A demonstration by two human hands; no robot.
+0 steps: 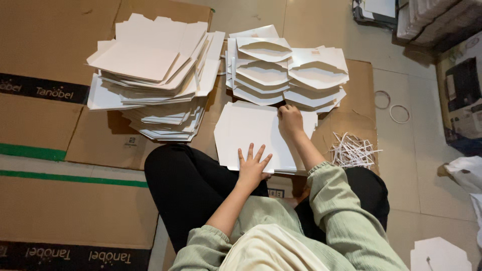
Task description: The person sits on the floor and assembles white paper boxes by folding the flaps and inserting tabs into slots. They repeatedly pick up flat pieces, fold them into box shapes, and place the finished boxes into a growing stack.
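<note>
A flat white card sheet (246,131) lies on top of a low stack in front of my knees. My left hand (253,166) rests palm down on its near edge, fingers spread. My right hand (290,120) is at the sheet's far edge with its fingers curled onto that edge. Just beyond the right hand sits a pile of white cut-out card pieces with curved openings (288,75). A tall, untidy stack of flat white box blanks (153,80) stands to the far left of both hands.
Flattened brown cardboard (45,120) covers the floor to the left and under the stacks. A heap of thin white paper strips (353,150) lies right of my right arm. Two rings (391,106) lie on the tile floor, with boxes at the far right.
</note>
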